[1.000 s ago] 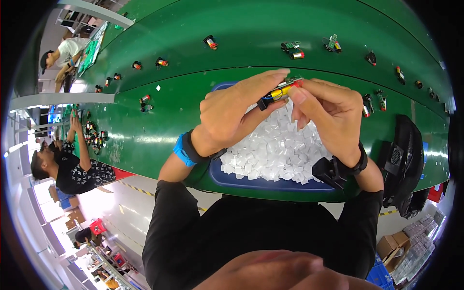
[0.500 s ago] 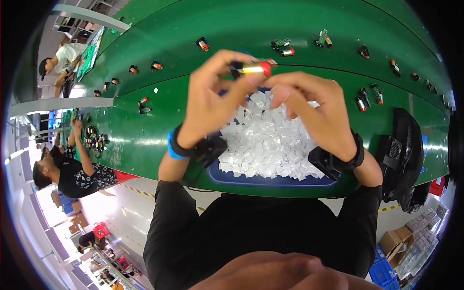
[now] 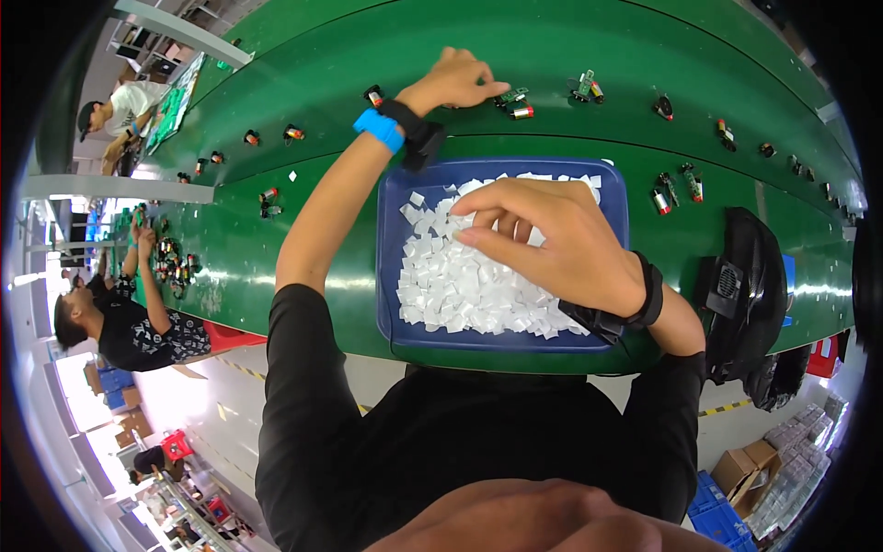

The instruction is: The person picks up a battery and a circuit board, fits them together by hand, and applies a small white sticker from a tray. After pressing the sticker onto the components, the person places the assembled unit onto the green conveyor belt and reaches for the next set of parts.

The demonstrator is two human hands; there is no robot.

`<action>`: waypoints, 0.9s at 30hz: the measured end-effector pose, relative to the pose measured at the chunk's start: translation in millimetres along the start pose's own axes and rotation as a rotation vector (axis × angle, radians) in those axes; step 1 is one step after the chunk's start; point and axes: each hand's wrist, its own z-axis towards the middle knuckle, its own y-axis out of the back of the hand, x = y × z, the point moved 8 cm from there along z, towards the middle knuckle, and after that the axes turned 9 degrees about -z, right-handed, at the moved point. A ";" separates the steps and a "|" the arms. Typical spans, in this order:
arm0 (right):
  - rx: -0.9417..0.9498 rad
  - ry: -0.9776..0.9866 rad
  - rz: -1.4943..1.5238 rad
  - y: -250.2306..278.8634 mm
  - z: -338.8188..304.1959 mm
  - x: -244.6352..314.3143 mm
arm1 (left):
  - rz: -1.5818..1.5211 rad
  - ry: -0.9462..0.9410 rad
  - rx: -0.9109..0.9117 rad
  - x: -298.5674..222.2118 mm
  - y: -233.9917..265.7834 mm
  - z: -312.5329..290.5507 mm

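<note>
The right thumb and forefinger stand slightly apart, their tips above the white squares [image 3: 451,294]; whether they pinch one, I cannot tell. The other fingers of the right hand [image 3: 566,241] curl in behind. The left hand [image 3: 455,83] is stretched over the far part of the green table [image 3: 313,230], palm down, thumb pointing right; its fingertips are partly hidden, so I cannot tell whether they hold anything. Just beside that thumb lie a circuit board [image 3: 516,96] and a red-and-yellow battery [image 3: 522,113]. Another battery [image 3: 372,96] lies left of the left wrist, which wears a blue band [image 3: 379,129].

The squares lie heaped in a blue tray [image 3: 501,344] in front of the person. More batteries and boards are spread along the table on both sides. A black bag [image 3: 747,294] sits to the right. Farther left, a co-worker [image 3: 138,322] in a black patterned shirt works at the same table.
</note>
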 end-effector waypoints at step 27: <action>-0.336 0.381 -0.773 28.5 13.8 3.2 | -0.880 -0.044 -0.462 -133.2 149.9 -164.2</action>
